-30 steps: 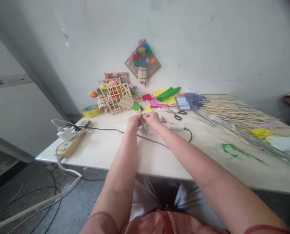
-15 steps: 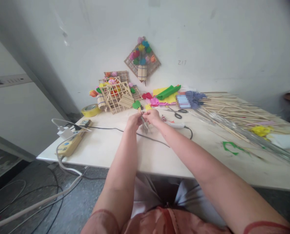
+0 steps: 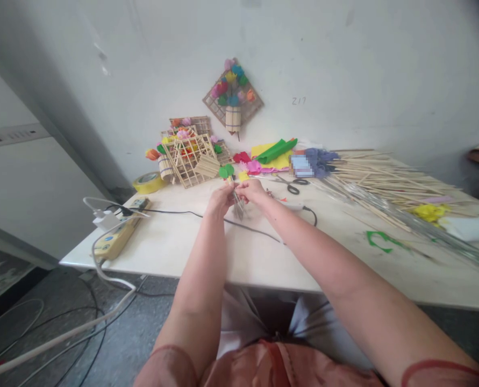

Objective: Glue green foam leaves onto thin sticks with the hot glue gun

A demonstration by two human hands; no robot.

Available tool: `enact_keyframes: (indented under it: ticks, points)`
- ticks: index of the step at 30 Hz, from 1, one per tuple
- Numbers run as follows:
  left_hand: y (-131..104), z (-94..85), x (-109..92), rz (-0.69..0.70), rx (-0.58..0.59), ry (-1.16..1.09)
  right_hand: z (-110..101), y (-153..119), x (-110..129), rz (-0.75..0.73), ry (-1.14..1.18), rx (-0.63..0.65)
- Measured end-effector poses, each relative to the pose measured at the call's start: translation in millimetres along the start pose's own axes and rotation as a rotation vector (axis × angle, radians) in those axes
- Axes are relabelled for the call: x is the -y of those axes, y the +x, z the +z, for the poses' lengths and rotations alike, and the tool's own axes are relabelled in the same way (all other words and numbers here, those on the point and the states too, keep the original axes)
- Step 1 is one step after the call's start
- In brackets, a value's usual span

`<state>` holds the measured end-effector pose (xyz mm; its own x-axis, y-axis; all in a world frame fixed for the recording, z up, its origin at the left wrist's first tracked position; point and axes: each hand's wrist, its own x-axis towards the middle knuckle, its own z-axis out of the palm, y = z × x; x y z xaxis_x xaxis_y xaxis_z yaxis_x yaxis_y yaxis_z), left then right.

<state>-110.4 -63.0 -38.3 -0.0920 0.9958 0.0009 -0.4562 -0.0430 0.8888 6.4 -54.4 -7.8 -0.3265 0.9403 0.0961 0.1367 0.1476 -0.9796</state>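
Note:
My left hand [image 3: 222, 198] is closed around a small bunch of paper flowers, whose thin wire stems [image 3: 238, 208] hang below the fingers. A green paper flower [image 3: 226, 171] shows above that hand, with a yellow paper piece [image 3: 243, 176] close by; whether the yellow one belongs to the bunch I cannot tell. My right hand [image 3: 250, 190] meets the left one, its thumb and fingers pinched on the stems near the top. The fingertips partly hide what lies between them.
Behind the hands stand stick lattices [image 3: 191, 161] with paper flowers. Scissors [image 3: 293, 185], crepe paper [image 3: 277, 152] and bamboo sticks [image 3: 384, 174] lie to the right. A black cord [image 3: 174, 212] crosses the table from a power strip [image 3: 122, 228]; yellow tape [image 3: 148, 183] sits at left.
Both hands stay together at nearly the same spot. The wire stems below them have shifted slightly and look more spread. The whole view has moved a little.

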Motion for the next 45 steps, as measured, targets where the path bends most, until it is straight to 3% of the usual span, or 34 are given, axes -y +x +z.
enact_keyframes:
  ticks: [6, 10, 13, 16, 21, 25, 32, 37, 42, 45]
  points:
    - [-4.0, 2.7, -5.5, 0.105, -0.1, 0.038, -11.3, 6.2, 8.2, -0.05, -0.112, 0.059]
    - [-7.2, 4.8, -10.6, 0.151, -0.261, -0.042, -24.6, 16.5, 8.0, 0.009, -0.18, -0.122]
    - [-8.5, 6.7, -12.8, 0.159, -0.318, -0.08, -28.3, 20.8, -0.3, 0.109, -0.312, -0.158]
    - [-8.6, 7.7, -14.1, 0.159, -0.341, -0.098, -24.1, 18.8, -9.0, 0.17, -0.521, -0.088]
    - [-7.9, 7.0, -15.9, 0.161, -0.398, -0.106, -10.1, 11.5, -11.8, 0.154, -0.901, 0.088]
    - [-7.7, 6.6, -15.2, 0.153, -0.394, -0.095, -0.8, 12.4, -10.6, 0.217, -1.045, 0.196]
    - [-8.7, 7.2, -13.1, 0.131, -0.389, -0.072, -2.1, 17.6, -18.5, 0.259, -0.97, 0.184]
    - [-9.3, 8.9, -12.1, 0.096, -0.39, -0.01, -9.7, 15.7, -22.9, 0.272, -0.697, 0.09]
    - [-9.3, 10.6, -8.8, 0.062, -0.385, 0.059, -8.7, 8.3, -17.3, 0.178, -0.396, 0.002]
    - [-9.0, 10.1, -6.4, 0.052, -0.357, 0.082, -5.3, 5.7, -15.4, 0.075, -0.361, -0.015]
